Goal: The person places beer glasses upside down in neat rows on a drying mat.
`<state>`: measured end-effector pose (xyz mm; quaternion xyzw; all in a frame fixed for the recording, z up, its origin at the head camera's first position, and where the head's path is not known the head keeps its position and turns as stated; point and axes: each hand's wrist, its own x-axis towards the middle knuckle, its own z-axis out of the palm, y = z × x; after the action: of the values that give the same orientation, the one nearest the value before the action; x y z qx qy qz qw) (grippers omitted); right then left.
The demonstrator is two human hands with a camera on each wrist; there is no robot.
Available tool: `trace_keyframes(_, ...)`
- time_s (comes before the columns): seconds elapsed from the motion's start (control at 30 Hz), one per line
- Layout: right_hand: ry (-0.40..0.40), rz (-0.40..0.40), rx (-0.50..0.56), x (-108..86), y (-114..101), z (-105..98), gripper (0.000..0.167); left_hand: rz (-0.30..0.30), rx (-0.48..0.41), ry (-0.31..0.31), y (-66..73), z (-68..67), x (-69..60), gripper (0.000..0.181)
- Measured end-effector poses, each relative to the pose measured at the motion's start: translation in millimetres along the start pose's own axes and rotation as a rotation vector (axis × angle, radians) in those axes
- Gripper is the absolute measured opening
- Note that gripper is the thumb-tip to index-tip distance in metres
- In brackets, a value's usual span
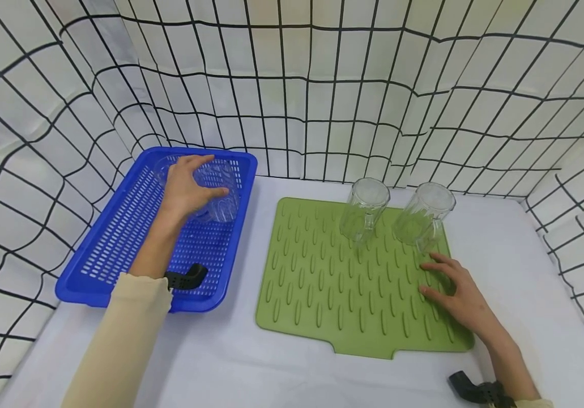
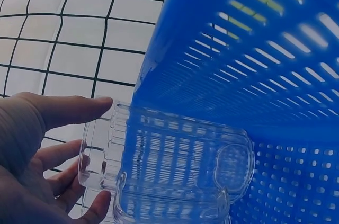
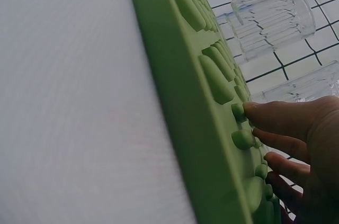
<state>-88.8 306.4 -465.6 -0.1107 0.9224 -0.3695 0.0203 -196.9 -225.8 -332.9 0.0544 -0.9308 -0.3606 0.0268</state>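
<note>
**Left hand [image 1: 187, 184] at a glass mug [image 1: 222, 198] in the blue basket [image 1: 77, 290]; right hand [image 1: 457, 294] free at the green drying mat [image 1: 332, 289]**

Biggest on my feed is the white backdrop with black grid lines [image 1: 281, 96], rising behind and along both sides of the white surface [image 1: 251, 362]. On that surface, at the left, I have the blue basket, slotted plastic with a broad rim. Apart from it, to the right, the green drying mat lies flat, covered in raised ridges, a tab jutting from its near edge.

A cream sleeve [image 1: 123, 334] leads to the left hand, which reaches into the basket's far part. My left wrist view shows thumb and fingers on opposite sides of the glass mug's end; whether they have gripped it, I cannot tell. That mug sits near the basket's right wall, with more clear glass close by.

The right hand is empty, fingers loosely bent, over the mat's right side; I can't make out whether it touches. Just beyond its fingertips is the right mug [image 1: 424, 215], in the mat's far right corner; the left mug [image 1: 365, 212] stands beside it, apart. Both have handles.

Each wrist carries a black mount [image 1: 190, 277].
</note>
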Motion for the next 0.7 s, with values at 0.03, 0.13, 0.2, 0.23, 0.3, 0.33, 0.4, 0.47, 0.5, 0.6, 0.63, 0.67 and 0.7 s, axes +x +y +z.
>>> trace_keyframes(0.03,0.0,0.004,0.001,-0.4,0.3,0.0,0.049,-0.005,-0.005,-0.003,0.7,-0.1,0.3,0.081)
trace_keyframes(0.13,0.002,0.013,0.002,-1.2,1.2,-0.2,0.049,-0.01,-0.01,-0.013,1.4,0.0,1.3,0.081)
trace_keyframes(0.2,0.007,0.013,-0.001,-1.7,1.8,-0.3,0.049,-0.006,-0.014,-0.019,1.8,0.2,1.7,0.081)
trace_keyframes(0.23,0.009,0.012,-0.002,-1.9,2.1,-0.4,0.049,-0.004,-0.013,-0.021,1.7,0.4,2.0,0.081)
trace_keyframes(0.3,0.01,0.013,-0.002,-2.3,2.4,-0.6,0.049,0.002,-0.004,-0.025,1.7,0.9,2.7,0.082)
trace_keyframes(0.33,0.011,0.015,-0.001,-2.3,2.4,-0.8,0.049,0.006,0.003,-0.027,1.7,1.1,3.1,0.083)
trace_keyframes(0.4,0.011,0.016,0.001,-2.3,2.1,-1.0,0.049,0.017,0.032,-0.026,1.9,1.4,3.6,0.085)
trace_keyframes(0.47,0.012,0.009,0.004,-2.1,1.9,-0.9,0.049,0.031,0.075,-0.021,1.2,1.4,3.9,0.085)
trace_keyframes(0.5,0.013,0.003,0.005,-1.9,1.8,-0.8,0.049,0.037,0.098,-0.015,0.8,1.4,3.8,0.085)
trace_keyframes(0.6,0.016,-0.014,0.011,-1.2,1.6,-0.2,0.048,0.041,0.147,0.003,-0.9,1.0,3.1,0.083)
trace_keyframes(0.63,0.017,-0.02,0.012,-1.0,1.6,0.2,0.048,0.041,0.155,0.005,-1.4,0.8,2.9,0.082)
trace_keyframes(0.67,0.017,-0.023,0.013,-0.9,1.6,0.4,0.047,0.039,0.158,0.007,-1.9,0.7,2.8,0.082)
trace_keyframes(0.7,0.017,-0.025,0.013,-0.7,1.5,0.5,0.047,0.039,0.162,0.006,-2.1,0.5,2.8,0.081)
